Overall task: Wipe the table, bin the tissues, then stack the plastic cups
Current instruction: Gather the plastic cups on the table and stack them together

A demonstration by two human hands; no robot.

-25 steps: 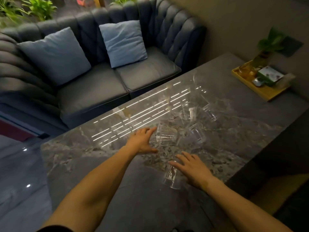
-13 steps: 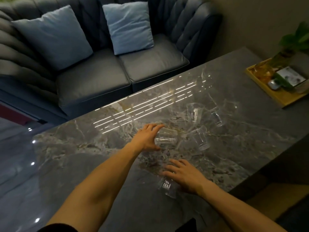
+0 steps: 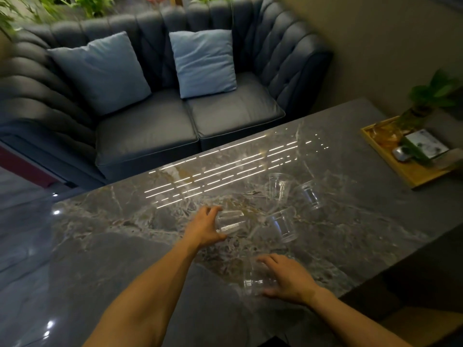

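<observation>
Item: clear plastic cups, five visible, scattered on the dark marbled worktop (image 3: 105, 251).

Locations, clock face centred on the worktop:
- Cup in left hand (image 3: 230, 222), lying on its side at centre. The left hand (image 3: 204, 227) has its grip wrapped round the base end, fingers over the top and thumb beneath.
- Cup under right hand (image 3: 254, 278), at 6 o'clock. The right hand (image 3: 288, 278) curls round its wall, fingers spread, thumb low; whether it is off the surface I cannot tell.
- Tipped cup (image 3: 283, 224), just beside the first, toward 3 o'clock.
- Upright cup (image 3: 277, 187), at 1 o'clock.
- Far tipped cup (image 3: 309, 195), at 2 o'clock, close beside the upright one.

Handling (judged): very light, thin-walled, easily dented; smooth and liable to roll on the polished top. Best held round the mid-wall or rim with light pressure, mouths aligned for nesting.

No tissues in view; stacking seems the stage in hand.

Surroundings: wooden tray (image 3: 411, 179) with potted plant (image 3: 423, 101) at 3 o'clock, well apart; sofa (image 3: 150, 136) with two cushions at 12 o'clock. Nothing lies between the hands and the cups; the neighbouring cups may get knocked.
</observation>
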